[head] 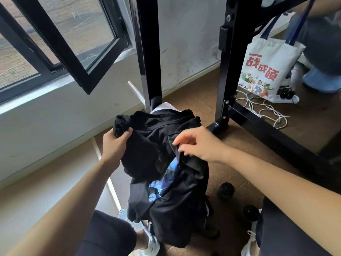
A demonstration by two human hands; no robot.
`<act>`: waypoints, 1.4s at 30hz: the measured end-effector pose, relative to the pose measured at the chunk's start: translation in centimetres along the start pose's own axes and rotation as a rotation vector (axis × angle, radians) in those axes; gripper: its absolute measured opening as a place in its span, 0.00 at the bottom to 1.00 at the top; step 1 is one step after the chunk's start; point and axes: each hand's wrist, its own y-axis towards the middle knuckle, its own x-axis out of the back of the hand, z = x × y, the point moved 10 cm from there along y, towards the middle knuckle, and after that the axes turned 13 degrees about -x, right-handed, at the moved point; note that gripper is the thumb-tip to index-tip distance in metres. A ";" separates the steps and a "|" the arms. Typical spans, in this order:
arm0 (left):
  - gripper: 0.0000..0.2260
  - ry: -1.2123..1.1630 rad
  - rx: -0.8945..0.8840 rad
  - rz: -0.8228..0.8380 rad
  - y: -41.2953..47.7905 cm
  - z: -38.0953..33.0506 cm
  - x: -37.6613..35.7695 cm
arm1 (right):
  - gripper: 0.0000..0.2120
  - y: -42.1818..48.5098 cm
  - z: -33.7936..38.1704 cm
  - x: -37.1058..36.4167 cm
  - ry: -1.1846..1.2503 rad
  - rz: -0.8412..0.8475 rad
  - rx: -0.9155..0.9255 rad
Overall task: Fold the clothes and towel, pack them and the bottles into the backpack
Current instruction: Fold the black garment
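Both bare arms are out, forward and down. The left forearm (73, 191) comes in from the lower left, the right forearm (276, 174) from the lower right, angling toward each other. The left hand (115, 143) is clamped round a bunched wad of the shirt (162, 191), thumb (126, 131) on top and the other digits wrapped beneath. The right hand (201, 143) is level with it, back of the hand up, its fingers (181, 143) bent and a little spread, the lower ones nipping a fold of cloth. The hands are near each other but not touching.
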 end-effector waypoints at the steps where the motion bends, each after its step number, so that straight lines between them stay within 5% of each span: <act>1: 0.01 -0.002 -0.003 -0.003 0.0 0.0 0.1 | 0.12 0.7 -0.5 1.9 -0.075 -0.179 0.027; 3: 0.02 -0.004 -0.007 -0.002 0.1 0.0 0.4 | 0.19 1.7 -1.0 3.4 -0.238 -0.336 0.055; 5: 0.04 0.002 -0.005 0.000 0.2 0.3 0.6 | 0.23 2.7 -0.5 2.2 -0.329 -0.285 0.100; 8: 0.05 -0.008 0.006 -0.003 0.1 0.6 0.7 | 0.14 4.1 1.7 -0.6 -0.366 -0.198 0.171; 11: 0.03 -0.015 -0.001 -0.004 0.2 0.6 0.8 | 0.06 5.3 3.7 -1.5 -0.383 -0.289 0.180; 14: 0.02 -0.017 -0.014 -0.008 0.2 0.4 0.9 | 0.13 5.7 4.4 -1.9 -0.455 -0.389 0.200; 16: 0.02 -0.021 -0.012 -0.008 0.2 0.4 1.0 | 0.21 5.2 4.3 -1.8 -0.400 -0.374 0.235; 18: 0.02 -0.029 -0.008 -0.007 0.3 0.5 1.1 | 0.17 4.1 3.8 0.3 -0.226 -0.494 0.297; 20: 0.02 -0.031 -0.006 -0.009 0.4 0.7 1.3 | 0.12 3.9 0.3 4.1 -0.022 -0.701 0.102; 22: 0.02 -0.034 -0.001 -0.008 0.4 0.8 1.2 | 0.08 4.6 -5.9 6.8 0.212 -0.737 -0.358; 24: 0.03 -0.039 0.001 -0.007 0.4 0.9 1.1 | 0.09 5.4 -10.6 5.7 0.549 -0.521 -0.707; 27: 0.03 -0.054 -0.002 -0.004 0.5 0.5 0.9 | 0.11 7.0 -12.0 3.3 0.786 -0.204 -0.852; 31: 0.02 -0.101 -0.033 0.015 1.1 -0.5 0.7 | 0.04 8.4 -10.6 5.6 0.693 -0.361 -0.766; 34: 0.03 -0.061 -0.101 -0.023 2.4 -1.0 1.6 | 0.08 8.4 -6.7 11.8 0.192 -0.754 -0.522; 37: 0.03 0.046 -0.150 -0.079 3.7 -1.0 2.4 | 0.12 7.7 -3.9 13.2 0.007 -0.872 -0.414; 42: 0.04 0.139 -0.105 -0.177 4.9 -0.8 3.0 | 0.14 9.1 -6.0 10.0 0.871 -0.586 -0.551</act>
